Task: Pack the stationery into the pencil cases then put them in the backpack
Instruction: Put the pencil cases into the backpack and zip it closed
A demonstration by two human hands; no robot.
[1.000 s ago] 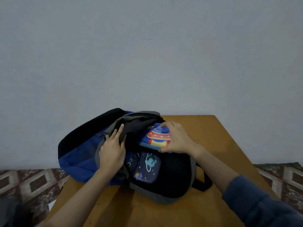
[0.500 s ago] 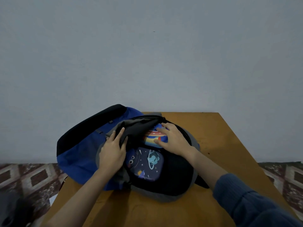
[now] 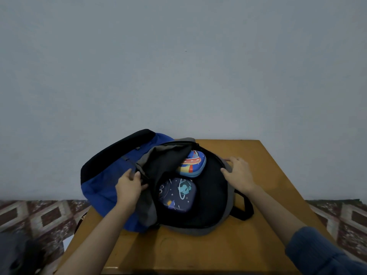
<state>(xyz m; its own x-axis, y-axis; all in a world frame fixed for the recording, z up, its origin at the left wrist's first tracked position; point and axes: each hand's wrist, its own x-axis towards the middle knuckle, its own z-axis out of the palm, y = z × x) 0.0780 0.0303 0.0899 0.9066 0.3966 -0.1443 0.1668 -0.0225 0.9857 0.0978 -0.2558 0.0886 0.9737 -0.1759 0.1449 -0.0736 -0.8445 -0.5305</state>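
Note:
A blue, black and grey backpack [image 3: 103,181] lies open on the wooden table [image 3: 258,155]. Inside its black lining rest two pencil cases: a blue one with a UFO picture [image 3: 193,164] at the back, partly under the grey flap, and a dark navy one with a ringed planet [image 3: 177,194] nearer to me. My left hand [image 3: 129,187] grips the edge of the grey flap at the left of the opening. My right hand [image 3: 239,172] holds the grey rim at the right of the opening, thumb inside, fingers curled over it.
A black strap loop [image 3: 243,212] sticks out from the backpack's right side onto the table. Patterned floor tiles [image 3: 39,217] show on both sides. A plain grey wall stands behind the table. Something dark and blurred [image 3: 15,253] sits at the bottom left.
My right hand has left the UFO pencil case inside the backpack and moved right to the rim of the opening. My left hand has pulled the flap further left, widening the opening.

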